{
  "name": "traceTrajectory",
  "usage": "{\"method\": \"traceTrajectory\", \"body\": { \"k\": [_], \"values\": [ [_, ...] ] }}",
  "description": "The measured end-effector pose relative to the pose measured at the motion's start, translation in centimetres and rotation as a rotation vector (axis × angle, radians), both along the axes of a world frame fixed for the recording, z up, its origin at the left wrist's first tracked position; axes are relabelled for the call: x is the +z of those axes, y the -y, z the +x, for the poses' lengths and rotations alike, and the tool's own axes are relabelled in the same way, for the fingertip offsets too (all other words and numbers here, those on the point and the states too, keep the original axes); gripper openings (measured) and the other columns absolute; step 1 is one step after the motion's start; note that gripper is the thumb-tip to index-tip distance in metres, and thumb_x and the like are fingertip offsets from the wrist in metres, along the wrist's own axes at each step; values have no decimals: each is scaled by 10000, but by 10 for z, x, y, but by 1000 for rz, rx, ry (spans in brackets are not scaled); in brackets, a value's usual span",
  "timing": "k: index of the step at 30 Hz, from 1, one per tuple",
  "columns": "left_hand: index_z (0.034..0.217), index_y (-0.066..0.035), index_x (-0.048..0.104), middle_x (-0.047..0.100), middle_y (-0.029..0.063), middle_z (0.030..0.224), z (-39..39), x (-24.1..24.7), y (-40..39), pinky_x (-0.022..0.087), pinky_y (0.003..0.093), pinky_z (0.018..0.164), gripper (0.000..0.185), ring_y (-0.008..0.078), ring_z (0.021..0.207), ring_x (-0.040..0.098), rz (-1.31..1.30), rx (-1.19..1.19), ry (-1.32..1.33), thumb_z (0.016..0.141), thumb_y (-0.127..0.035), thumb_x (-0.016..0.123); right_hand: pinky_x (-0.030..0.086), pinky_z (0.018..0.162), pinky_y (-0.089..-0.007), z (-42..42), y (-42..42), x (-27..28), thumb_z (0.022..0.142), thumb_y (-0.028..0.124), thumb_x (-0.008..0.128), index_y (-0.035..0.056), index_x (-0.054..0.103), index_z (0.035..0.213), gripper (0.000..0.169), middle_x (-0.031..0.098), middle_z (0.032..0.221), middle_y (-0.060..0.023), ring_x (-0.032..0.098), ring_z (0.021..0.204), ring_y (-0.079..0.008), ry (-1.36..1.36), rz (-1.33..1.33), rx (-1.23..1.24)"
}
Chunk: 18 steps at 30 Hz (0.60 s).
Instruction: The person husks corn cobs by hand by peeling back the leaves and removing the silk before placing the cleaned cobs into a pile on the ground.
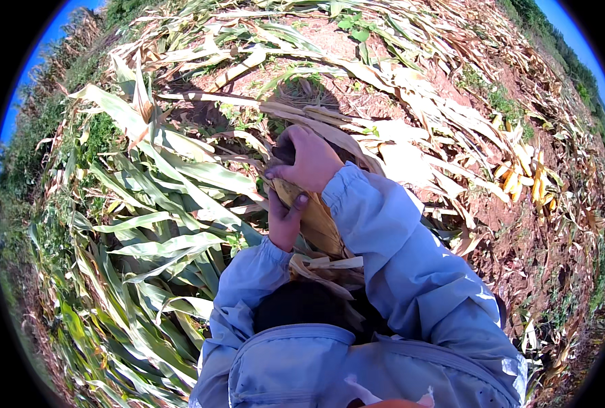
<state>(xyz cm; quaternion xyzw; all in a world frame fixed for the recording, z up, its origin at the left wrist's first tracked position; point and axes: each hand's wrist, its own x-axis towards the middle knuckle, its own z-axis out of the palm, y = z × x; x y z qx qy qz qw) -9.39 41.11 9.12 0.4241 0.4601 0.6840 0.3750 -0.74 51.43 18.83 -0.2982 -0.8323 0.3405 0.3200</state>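
Note:
An ear of corn in a dry tan husk lies slantwise in front of my body, its tip pointing away from me. My left hand grips the ear from its left side, with the thumb across the husk. At the far tip, my right hand has its thumb and curled fingers on the husk end. Shade hides part of those fingers. No kernels show on this ear. Below the hands, loose dry husk leaves lie close to my dark-clad legs.
Husked yellow corn ears lie heaped on the reddish soil to the right. Cut corn stalks with green leaves cover the left side. Dry stalks stretch across the ground ahead. A leafy weed grows farther off.

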Motion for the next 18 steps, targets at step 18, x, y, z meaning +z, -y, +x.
{"method": "traceTrajectory", "body": {
  "k": [18],
  "values": [
    [1186, -10, 332, 464, 100, 1120, -11, -23, -1, 423, 254, 811, 491, 158, 971, 490, -46, 20, -89, 787, -85, 608, 441, 662, -257, 28, 20, -15, 708, 144, 685, 24, 537, 858, 242, 545, 729, -66, 518, 688, -112, -153, -275, 235]
  ]
}}
